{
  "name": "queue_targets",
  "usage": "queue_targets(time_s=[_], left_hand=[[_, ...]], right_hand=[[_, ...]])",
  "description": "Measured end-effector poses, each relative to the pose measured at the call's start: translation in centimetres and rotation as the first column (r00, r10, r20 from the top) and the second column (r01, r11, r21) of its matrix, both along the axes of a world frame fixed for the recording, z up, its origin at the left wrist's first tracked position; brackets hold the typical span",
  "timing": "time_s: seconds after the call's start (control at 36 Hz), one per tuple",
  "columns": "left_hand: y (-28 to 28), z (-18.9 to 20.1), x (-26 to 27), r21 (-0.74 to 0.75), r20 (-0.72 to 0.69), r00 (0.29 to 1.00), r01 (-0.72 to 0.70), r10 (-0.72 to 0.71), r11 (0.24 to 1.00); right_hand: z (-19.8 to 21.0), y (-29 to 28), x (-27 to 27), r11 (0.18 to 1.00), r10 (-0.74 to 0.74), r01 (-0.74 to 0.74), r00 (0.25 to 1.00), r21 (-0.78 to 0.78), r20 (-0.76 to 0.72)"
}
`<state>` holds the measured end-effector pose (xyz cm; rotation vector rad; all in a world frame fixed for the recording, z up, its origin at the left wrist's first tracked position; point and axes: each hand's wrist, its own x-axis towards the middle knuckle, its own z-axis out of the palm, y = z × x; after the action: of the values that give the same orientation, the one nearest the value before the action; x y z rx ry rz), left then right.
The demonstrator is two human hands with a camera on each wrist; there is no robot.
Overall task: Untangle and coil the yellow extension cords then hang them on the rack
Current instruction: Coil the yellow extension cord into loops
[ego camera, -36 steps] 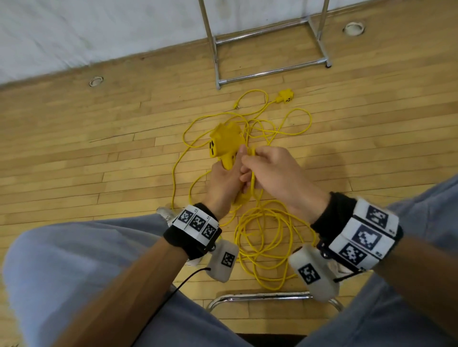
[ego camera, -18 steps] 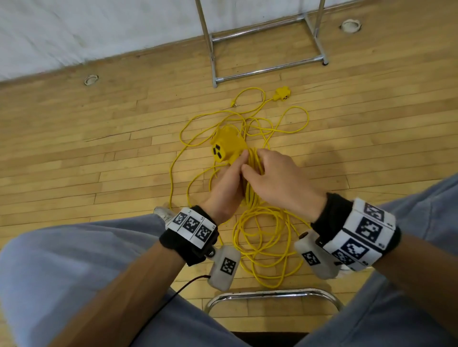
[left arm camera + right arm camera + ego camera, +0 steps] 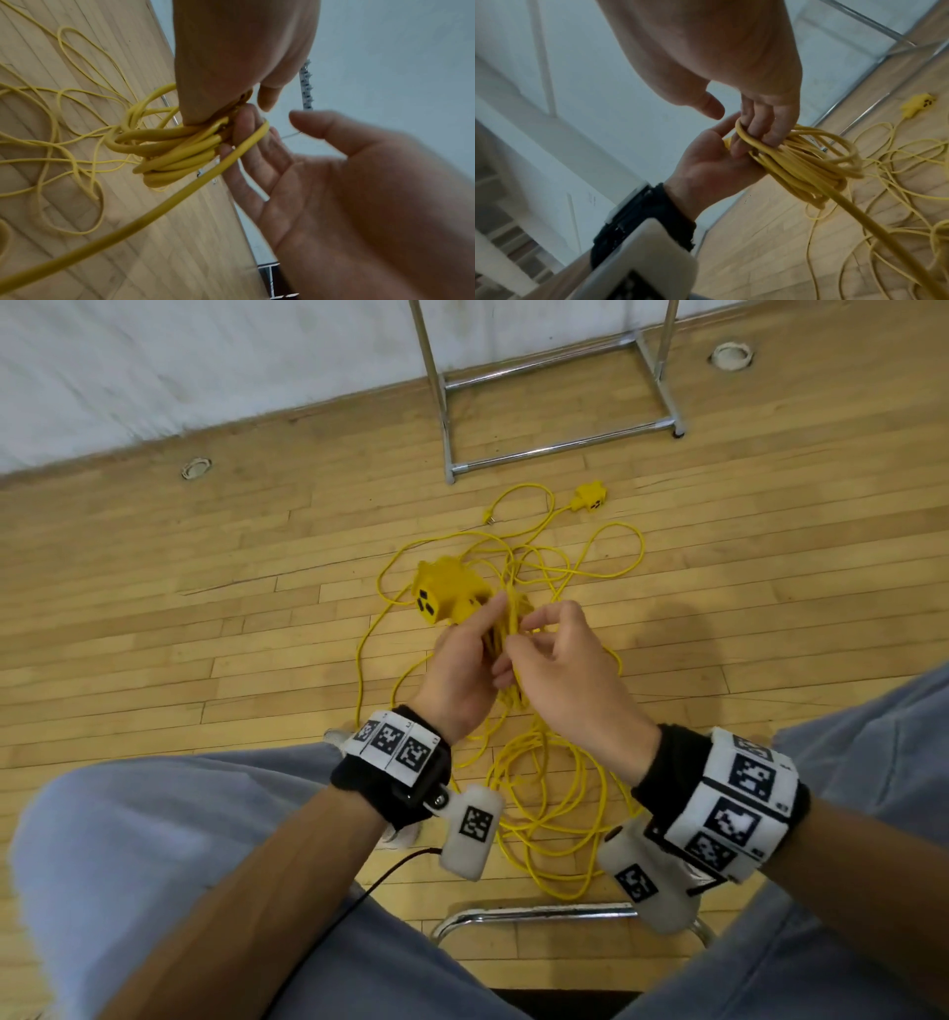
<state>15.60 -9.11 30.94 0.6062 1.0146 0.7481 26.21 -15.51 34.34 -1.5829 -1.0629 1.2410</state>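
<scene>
Wooden floor (image 3: 154,634), tangled yellow cords (image 3: 539,814), metal rack (image 3: 560,449)

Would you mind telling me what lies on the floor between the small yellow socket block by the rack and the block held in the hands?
Loose loops of yellow cord on bare wood floor, seen in the head view.
</scene>
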Motion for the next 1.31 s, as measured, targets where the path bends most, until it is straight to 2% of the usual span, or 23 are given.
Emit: queue_targets(time_s=[0.06, 0.11, 0.17, 0.25, 0.47, 0.58, 0.67, 0.75, 0.86, 0.92, 1.03, 1.14, 1.22, 1.31], left_hand=[[0.6, 1.3, -0.2, 0.047, 0.03, 0.999, 0.026, -0.028, 0.999], [0.9, 2.6, 0.0, 0.098, 0.006, 1.0, 0.028, -0.029, 0.995], [1.3, 3.5, 0.4, 0.138, -0.023, 1.0, 0.007, -0.004, 0.99], [2.2, 5.3, 1.2, 0.165, -0.054, 0.995, -0.076, 0.086, 0.983], [3.5, 10.7, 3.6, 0.349, -0.001, 0.982, -0.175, 0.187, 0.921], [3.5, 11.2, 4.0, 0.407, 0.045, 0.94, -0.327, 0.339, 0.853], [3.4, 11.2, 3.6, 0.363, 0.09, 0.926, -0.372, 0.366, 0.854], [3.3, 11.1, 2.8, 0.321, 0.163, 0.912, -0.41, 0.376, 0.854], [3.3, 11.2, 1.6, 0.27, 0.252, 0.911, -0.391, 0.328, 0.88], [3.4, 11.4, 1.0, 0.215, 0.324, 0.899, -0.373, 0.294, 0.903], [3.5, 12.0, -0.2, 0.102, 0.502, 0.819, -0.374, 0.277, 0.922], [3.2, 12.0, -1.1, 0.035, 0.658, 0.724, -0.305, 0.208, 0.952], [3.2, 11.7, -1.7, 0.045, 0.669, 0.735, -0.19, 0.112, 0.981], [3.0, 11.5, -2.2, 0.191, 0.591, 0.798, 0.003, -0.118, 0.982]], right_hand=[[0.6, 0.3, 0.1, 0.999, -0.001, 0.002, 1.0, 0.04, -0.031], [1.3, 0.7, 0.3, 0.996, 0.013, -0.014, 1.0, 0.094, 0.011], [2.3, 1.2, 0.5, 0.989, 0.025, -0.033, 0.998, 0.145, 0.062], [4.1, 2.2, 1.0, 0.981, 0.025, -0.036, 0.998, 0.192, 0.062], [8.1, 6.5, 3.4, 0.954, 0.041, -0.065, 0.995, 0.293, 0.088], [7.6, 6.5, 4.3, 0.968, 0.104, -0.121, 0.991, 0.218, 0.089], [6.2, 5.5, 4.3, 0.967, 0.197, -0.215, 0.972, 0.139, 0.13], [5.2, 4.9, 4.3, 0.95, 0.224, -0.251, 0.963, 0.188, 0.153], [4.8, 4.5, 4.8, 0.906, 0.348, -0.364, 0.931, 0.215, 0.11], [4.3, 4.2, 5.5, 0.879, 0.441, -0.453, 0.891, 0.149, 0.109], [2.3, 3.9, 6.5, 0.8, 0.598, -0.598, 0.787, -0.054, 0.15], [-0.3, 4.1, 7.6, 0.811, 0.585, -0.552, 0.776, -0.193, 0.236], [-2.4, 4.6, 8.7, 0.858, 0.513, -0.452, 0.787, -0.245, 0.342], [-3.8, 5.0, 9.8, 0.893, 0.446, -0.364, 0.799, -0.265, 0.403]])
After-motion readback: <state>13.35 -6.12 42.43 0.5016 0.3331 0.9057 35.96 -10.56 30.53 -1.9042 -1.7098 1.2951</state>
